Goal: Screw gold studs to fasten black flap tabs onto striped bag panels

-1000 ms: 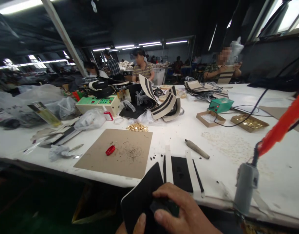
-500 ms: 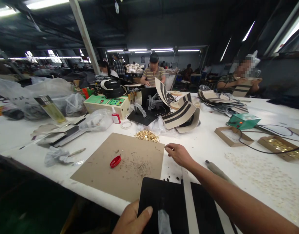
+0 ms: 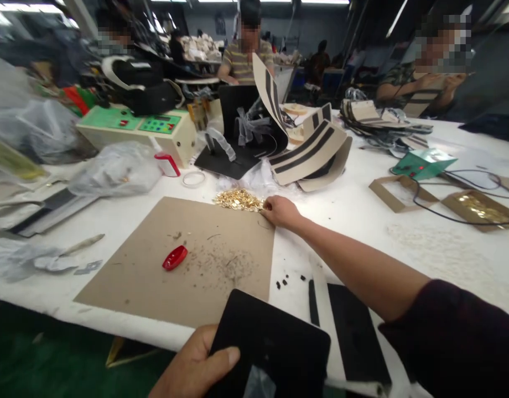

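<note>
My left hand (image 3: 196,362) grips the left edge of a flat black panel (image 3: 271,329) with rounded corners, thumb on top. A strip of clear plastic film (image 3: 259,382) lies on the panel near the bottom of the view. Farther out, my right hand (image 3: 282,212) has its fingers pinched together at the right end of a heap of small gold metal pieces (image 3: 235,199). Whatever is between those fingertips is too small to make out. Under the heap's near side is a brown board (image 3: 142,254), bearing a red boat-shaped dish (image 3: 175,258) and dark crumbs.
Small black bits (image 3: 284,282) and a black-and-cream striped piece (image 3: 356,326) lie below my right forearm. Beyond the heap stand bent striped panels (image 3: 312,152). A green box (image 3: 422,163) with cables and cardboard trays (image 3: 398,193) sit at right. Co-workers (image 3: 246,55) work across the table.
My right hand has moved from beside the board's corner to the gold heap. The black panel has turned slightly in my left hand. The view has tilted down and come closer.
</note>
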`<state>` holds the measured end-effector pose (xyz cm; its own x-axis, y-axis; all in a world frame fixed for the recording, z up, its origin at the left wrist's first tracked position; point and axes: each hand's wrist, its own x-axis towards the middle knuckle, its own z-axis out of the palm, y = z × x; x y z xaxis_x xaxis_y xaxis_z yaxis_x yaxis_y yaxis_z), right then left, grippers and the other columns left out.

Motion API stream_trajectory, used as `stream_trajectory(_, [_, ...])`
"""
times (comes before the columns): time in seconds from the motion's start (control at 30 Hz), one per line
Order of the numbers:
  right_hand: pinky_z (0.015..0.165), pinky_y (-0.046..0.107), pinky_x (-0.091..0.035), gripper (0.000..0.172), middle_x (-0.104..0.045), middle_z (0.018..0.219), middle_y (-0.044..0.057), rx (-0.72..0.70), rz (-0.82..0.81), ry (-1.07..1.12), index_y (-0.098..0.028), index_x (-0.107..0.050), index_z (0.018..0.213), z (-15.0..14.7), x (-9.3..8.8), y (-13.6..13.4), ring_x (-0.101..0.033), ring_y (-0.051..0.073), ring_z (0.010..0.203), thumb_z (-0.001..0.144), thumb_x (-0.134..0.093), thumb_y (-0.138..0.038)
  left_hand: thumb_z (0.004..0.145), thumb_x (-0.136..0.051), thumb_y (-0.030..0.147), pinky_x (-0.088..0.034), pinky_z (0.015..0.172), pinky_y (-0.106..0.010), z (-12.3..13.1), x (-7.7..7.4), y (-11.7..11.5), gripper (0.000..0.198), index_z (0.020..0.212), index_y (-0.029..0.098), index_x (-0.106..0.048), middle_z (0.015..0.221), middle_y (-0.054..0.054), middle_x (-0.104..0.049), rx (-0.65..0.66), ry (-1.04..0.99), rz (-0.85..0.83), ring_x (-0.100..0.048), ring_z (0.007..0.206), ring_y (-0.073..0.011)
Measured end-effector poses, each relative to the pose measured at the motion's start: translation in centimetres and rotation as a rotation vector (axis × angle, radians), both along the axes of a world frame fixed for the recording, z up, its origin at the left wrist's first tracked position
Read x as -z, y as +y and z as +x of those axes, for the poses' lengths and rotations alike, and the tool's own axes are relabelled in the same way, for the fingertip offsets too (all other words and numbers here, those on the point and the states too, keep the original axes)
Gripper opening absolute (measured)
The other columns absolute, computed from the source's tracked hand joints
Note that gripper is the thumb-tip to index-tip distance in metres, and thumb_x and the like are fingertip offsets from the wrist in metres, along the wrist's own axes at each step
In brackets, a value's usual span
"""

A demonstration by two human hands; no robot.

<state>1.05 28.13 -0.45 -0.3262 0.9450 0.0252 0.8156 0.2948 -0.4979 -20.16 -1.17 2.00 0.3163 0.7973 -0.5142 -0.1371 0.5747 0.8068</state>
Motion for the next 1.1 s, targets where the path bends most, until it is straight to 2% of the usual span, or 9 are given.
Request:
stream_trajectory(0.17, [0.076, 0.027, -0.042, 0.013, -0.072, 0.096, 0.006, 0.050, -0.041, 0.081, -0.015, -0.071, 0.094, 3.1, -2.1, -2.0, -0.060, 0.016, 0.085, 0.088, -0.071, -0.026, 0.073, -0.085, 0.046, -0.056, 0.068, -0.030, 0.1, 0.7, 0.5, 0.035, 0.090, 0.016, -0.083, 0.079, -0.008, -0.078, -0.040, 0.063, -0.052, -0.071, 0.075, -0.0263])
stream_trajectory(0.27, [0.073, 0.026, -0.044, 0.016, -0.071, 0.092, 0.003, 0.084, -0.035, 0.141, -0.015, -0.070, 0.095, 6.3, -4.2, -6.8, -0.060, 0.014, 0.079, 0.092, -0.069, -0.031, 0.069, -0.089, 0.043, -0.058, 0.065, -0.031, 0.2, 0.6, 0.5, 0.031, 0.086, 0.017, -0.084, 0.077, -0.008, -0.079, -0.079, 0.090, -0.083, -0.073, 0.073, -0.0280])
stream_trajectory(0.37, [0.069, 0.027, -0.045, 0.015, -0.070, 0.084, 0.000, 0.111, -0.044, 0.232, -0.017, -0.069, 0.091, 10.1, -5.4, -13.7, -0.061, 0.013, 0.073, 0.091, -0.069, -0.032, 0.067, -0.090, 0.041, -0.061, 0.066, -0.033, 0.8, 0.0, 0.4, 0.032, 0.089, 0.018, -0.084, 0.077, -0.008, -0.080, -0.130, 0.073, -0.102, -0.075, 0.073, -0.0302])
stream_trajectory(0.5, [0.063, 0.029, -0.047, 0.013, -0.068, 0.075, 0.000, 0.202, -0.103, 0.285, -0.021, -0.070, 0.083, 14.8, -4.2, -22.0, -0.060, 0.015, 0.066, 0.087, -0.071, -0.033, 0.065, -0.091, 0.037, -0.062, 0.066, -0.035, 1.6, -0.4, 0.3, 0.034, 0.092, 0.017, -0.084, 0.075, -0.008, -0.080, -0.177, 0.062, -0.078, -0.075, 0.064, -0.0281])
stream_trajectory(0.6, [0.063, 0.031, -0.048, 0.012, -0.069, 0.078, 0.001, 0.258, -0.110, 0.267, -0.022, -0.070, 0.086, 17.0, -2.5, -25.7, -0.062, 0.017, 0.067, 0.087, -0.068, -0.034, 0.063, -0.092, 0.033, -0.061, 0.058, -0.032, 1.7, -0.2, 0.5, 0.034, 0.090, 0.015, -0.083, 0.075, -0.010, -0.080, -0.199, 0.072, -0.048, -0.074, 0.059, -0.0278])
stream_trajectory(0.7, [0.064, 0.030, -0.047, 0.010, -0.068, 0.080, 0.001, 0.246, -0.087, 0.220, -0.024, -0.069, 0.088, 17.9, -1.5, -27.3, -0.061, 0.017, 0.069, 0.089, -0.065, -0.033, 0.063, -0.092, 0.031, -0.061, 0.055, -0.032, 1.7, 0.0, 0.7, 0.031, 0.086, 0.013, -0.082, 0.074, -0.011, -0.080, -0.220, 0.052, -0.023, -0.074, 0.058, -0.0272])
stream_trajectory(0.83, [0.068, 0.031, -0.044, 0.004, -0.064, 0.084, 0.000, 0.151, -0.008, 0.120, -0.024, -0.067, 0.089, 18.2, -1.3, -27.7, -0.059, 0.017, 0.073, 0.089, -0.064, -0.026, 0.064, -0.091, 0.028, -0.063, 0.059, -0.034, 2.0, 0.1, 0.8, 0.037, 0.096, 0.012, -0.081, 0.081, -0.012, -0.081, -0.260, 0.020, -0.002, -0.075, 0.061, -0.0283])
stream_trajectory(1.0, [0.069, 0.030, -0.042, 0.004, -0.061, 0.086, 0.000, 0.098, -0.006, 0.090, -0.024, -0.066, 0.090, 19.0, -1.3, -27.8, -0.057, 0.017, 0.076, 0.086, -0.067, -0.024, 0.080, -0.076, 0.019, -0.061, 0.066, -0.028, 2.8, -0.2, 0.6, 0.027, 0.105, 0.008, -0.079, 0.078, -0.004, -0.081, -0.242, 0.033, 0.043, -0.078, 0.070, -0.0254])
stream_trajectory(1.1, [0.072, 0.031, -0.044, 0.008, -0.062, 0.089, 0.000, 0.070, -0.026, 0.108, -0.024, -0.068, 0.093, 19.5, -1.5, -27.9, -0.058, 0.018, 0.079, 0.085, -0.068, -0.023, 0.081, -0.077, 0.018, -0.061, 0.070, -0.028, 3.1, -0.5, 0.4, 0.027, 0.106, 0.007, -0.078, 0.083, -0.003, -0.082, -0.218, 0.048, 0.080, -0.078, 0.076, -0.0257])
